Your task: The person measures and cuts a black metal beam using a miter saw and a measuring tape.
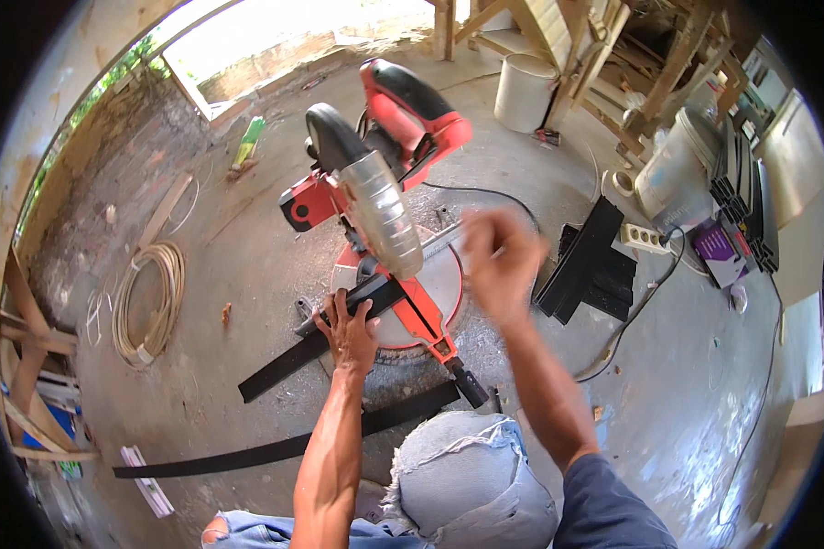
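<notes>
A red and black miter saw [417, 123] stands on the floor in front of me, its head raised and a clear guard over the blade. A black flat bar [279, 368] lies slantwise across the saw's round table, its near end sticking out to the left. My left hand [350, 334] grips this bar against the table, fingers spread over it, left of the blade. To the right of the blade, my right hand [504, 261] is raised above the table's edge, smeared by motion; its fingers look curled, and whether anything is in them is unclear.
A long black strip [293, 446] lies between me and the saw. Several black offcuts [590, 265] are stacked at right beside a power strip [644, 238] and its cable. A coiled hose [146, 311] rests at left; buckets [525, 91] and a purple box [719, 249] stand farther off.
</notes>
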A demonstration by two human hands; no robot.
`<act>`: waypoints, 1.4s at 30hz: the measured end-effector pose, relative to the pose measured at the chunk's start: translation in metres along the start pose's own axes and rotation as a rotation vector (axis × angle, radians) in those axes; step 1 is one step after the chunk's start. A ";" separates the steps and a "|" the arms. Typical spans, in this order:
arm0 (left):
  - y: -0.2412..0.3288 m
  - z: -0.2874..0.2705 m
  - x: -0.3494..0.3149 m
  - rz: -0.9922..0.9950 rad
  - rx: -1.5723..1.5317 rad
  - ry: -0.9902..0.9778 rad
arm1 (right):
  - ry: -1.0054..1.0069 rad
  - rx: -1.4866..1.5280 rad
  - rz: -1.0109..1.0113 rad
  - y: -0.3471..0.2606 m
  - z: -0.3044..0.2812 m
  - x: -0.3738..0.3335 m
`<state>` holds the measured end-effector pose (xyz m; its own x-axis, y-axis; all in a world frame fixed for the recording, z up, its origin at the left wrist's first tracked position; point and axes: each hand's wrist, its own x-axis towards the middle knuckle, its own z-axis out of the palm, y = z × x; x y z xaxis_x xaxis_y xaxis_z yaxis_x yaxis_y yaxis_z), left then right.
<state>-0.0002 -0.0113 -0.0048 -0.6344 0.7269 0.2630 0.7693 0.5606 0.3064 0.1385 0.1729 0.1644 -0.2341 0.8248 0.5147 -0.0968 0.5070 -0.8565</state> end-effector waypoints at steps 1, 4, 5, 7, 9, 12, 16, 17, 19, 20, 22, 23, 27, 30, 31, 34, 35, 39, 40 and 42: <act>0.000 0.003 -0.001 -0.015 -0.007 -0.004 | 0.102 0.030 -0.208 -0.024 -0.010 0.034; 0.003 0.006 0.004 0.037 0.027 -0.014 | -0.027 -0.027 -0.370 -0.093 -0.007 0.122; 0.006 0.006 0.006 0.041 0.023 -0.012 | -0.096 -0.260 -0.409 -0.103 0.009 0.146; 0.010 0.005 0.009 0.041 0.015 -0.027 | -0.347 -0.704 -0.385 -0.113 0.050 0.174; 0.005 0.004 0.007 0.035 0.027 -0.027 | -0.543 -0.909 -0.327 -0.107 0.071 0.182; 0.002 0.006 0.005 0.026 0.038 -0.012 | -0.938 -0.749 -0.123 -0.078 0.076 0.180; 0.007 0.011 0.006 0.034 0.035 0.027 | -0.639 -0.685 -0.412 -0.034 0.046 0.163; 0.004 0.012 0.006 0.044 0.039 0.040 | -0.612 -0.659 -0.382 -0.041 0.037 0.147; 0.004 0.013 0.005 0.022 0.054 0.052 | -0.542 -0.642 -0.289 -0.051 0.016 0.110; 0.007 0.011 0.007 0.021 0.034 0.039 | -0.493 -0.656 -0.227 -0.050 0.005 0.095; 0.005 0.006 0.005 -0.011 0.048 0.013 | -0.400 -0.576 -0.310 -0.033 -0.010 0.060; 0.006 0.005 0.006 -0.026 0.039 0.014 | -0.345 -0.598 -0.397 -0.027 -0.018 0.048; 0.009 0.004 0.008 -0.034 0.024 -0.031 | -0.321 -0.559 -0.206 -0.007 -0.044 0.009; 0.010 0.005 0.009 -0.018 0.016 -0.001 | -0.293 -0.506 -0.136 0.000 -0.049 -0.002; 0.009 0.005 0.009 -0.021 0.013 -0.002 | -0.271 -0.505 -0.158 0.002 -0.049 -0.003; 0.005 0.004 0.006 -0.014 0.005 0.010 | -0.261 -0.505 -0.153 0.005 -0.045 -0.006; 0.004 0.004 0.006 -0.001 0.001 0.016 | -0.255 -0.505 -0.157 0.005 -0.045 -0.006; 0.001 0.004 0.006 0.028 -0.006 0.046 | -0.237 -0.516 -0.140 0.004 -0.046 -0.008; 0.002 0.005 0.006 0.029 -0.006 0.046 | -0.239 -0.513 -0.144 0.004 -0.046 -0.008; 0.001 0.004 0.006 0.036 -0.002 0.051 | -0.240 -0.510 -0.147 0.004 -0.046 -0.010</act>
<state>-0.0029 -0.0042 -0.0067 -0.6093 0.7254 0.3202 0.7917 0.5335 0.2977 0.1852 0.1783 0.1577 -0.4717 0.6869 0.5528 0.3192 0.7175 -0.6192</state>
